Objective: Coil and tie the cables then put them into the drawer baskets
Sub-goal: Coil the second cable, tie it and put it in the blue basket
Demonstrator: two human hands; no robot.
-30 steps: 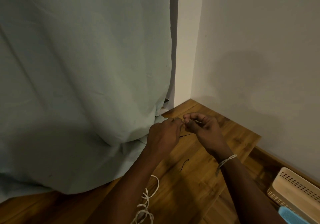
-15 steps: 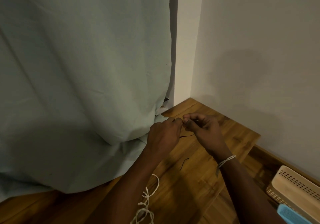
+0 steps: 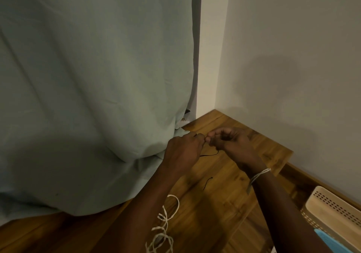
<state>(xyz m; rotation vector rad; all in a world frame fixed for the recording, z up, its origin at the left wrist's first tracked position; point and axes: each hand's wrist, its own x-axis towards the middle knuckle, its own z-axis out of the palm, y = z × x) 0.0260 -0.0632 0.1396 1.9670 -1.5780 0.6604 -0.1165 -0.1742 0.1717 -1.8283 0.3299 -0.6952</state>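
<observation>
A pale grey-green fabric sheet, matte and softly creased, hangs down over the left of the view and bunches in a rounded fold onto the far-left part of the glossy, brown, wood-grained tabletop, hiding whatever it drapes. At the near edge of the tabletop lies a loose tangle of white twisted cord, ribbed like paper twine, its loops partly covered by the left forearm and cut off by the bottom of the view. The left hand is held above the tabletop near its far corner, fingers curled, fingertips pinching a thin black cable; only a short, fine, curved stretch of the cable shows below the 2 hands, and how it runs between the fingertips is too small to make out. A second thin dark strand lies on the wood nearer the person; whether it joins the first is unclear. The right hand meets the left fingertip to fingertip, its fingers curled and pinching the same cable. A band of white twisted cord wraps the right wrist. At the lower right, beyond the tabletop's right edge, stands a beige plastic basket with rows of small perforations, cut off by the frame, with a light blue object beside it, mostly out of view.
</observation>
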